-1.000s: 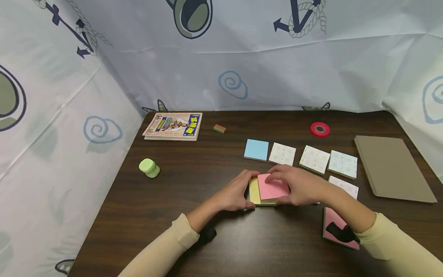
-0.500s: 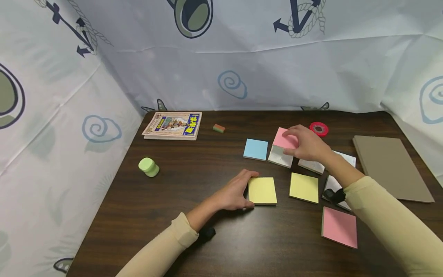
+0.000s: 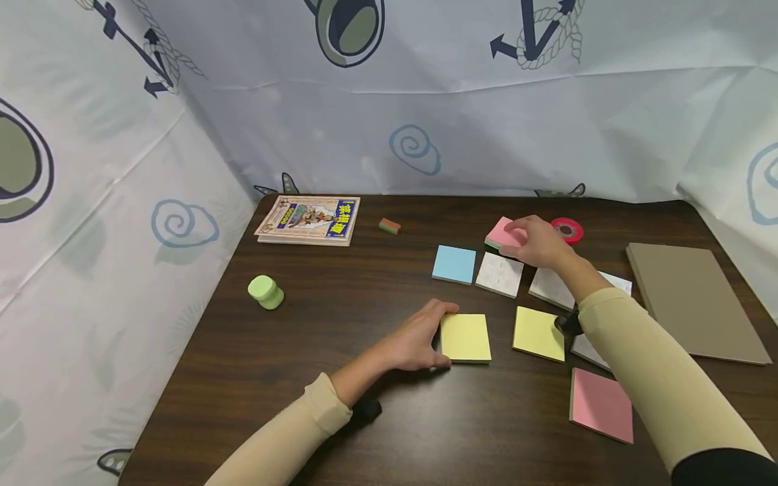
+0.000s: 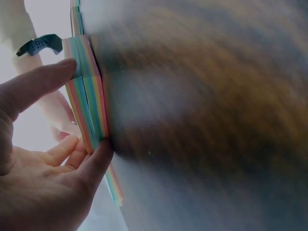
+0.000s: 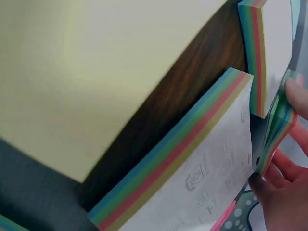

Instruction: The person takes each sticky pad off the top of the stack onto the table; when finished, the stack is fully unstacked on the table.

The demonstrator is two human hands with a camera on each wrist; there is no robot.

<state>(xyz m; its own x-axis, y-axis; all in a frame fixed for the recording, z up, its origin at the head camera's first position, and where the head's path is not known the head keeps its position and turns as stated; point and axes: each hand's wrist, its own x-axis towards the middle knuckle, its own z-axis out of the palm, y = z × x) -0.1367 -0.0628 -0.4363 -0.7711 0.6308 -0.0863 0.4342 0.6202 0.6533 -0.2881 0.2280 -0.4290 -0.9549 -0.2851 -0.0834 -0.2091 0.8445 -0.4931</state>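
Note:
At the middle of the table my left hand (image 3: pixel 418 341) holds a yellow-topped sticky note pad (image 3: pixel 468 339) by its edges. The left wrist view shows two striped pads (image 4: pixel 88 103) stacked between thumb and fingers. Farther back, my right hand (image 3: pixel 542 244) grips a pink-topped sticky note pad (image 3: pixel 502 233), just behind a white-topped pad (image 3: pixel 500 273). Its coloured layers show tilted in the right wrist view, with the thumb on one side and fingers on the other. Whether this pad touches the table cannot be told.
Around lie a blue pad (image 3: pixel 454 264), another yellow pad (image 3: pixel 538 333), a pink pad (image 3: pixel 602 405) and several white ones, partly under my right arm. A red disc (image 3: pixel 568 230) sits beside my right hand. Farther off are a brown board (image 3: pixel 695 300), books (image 3: pixel 310 219), an eraser-like block (image 3: pixel 390 226) and a green cylinder (image 3: pixel 265 291).
My right hand has lifted the pink-topped pad off the central stack and carried it back and right, past the white pad. My left hand stays on the yellow-topped stack.

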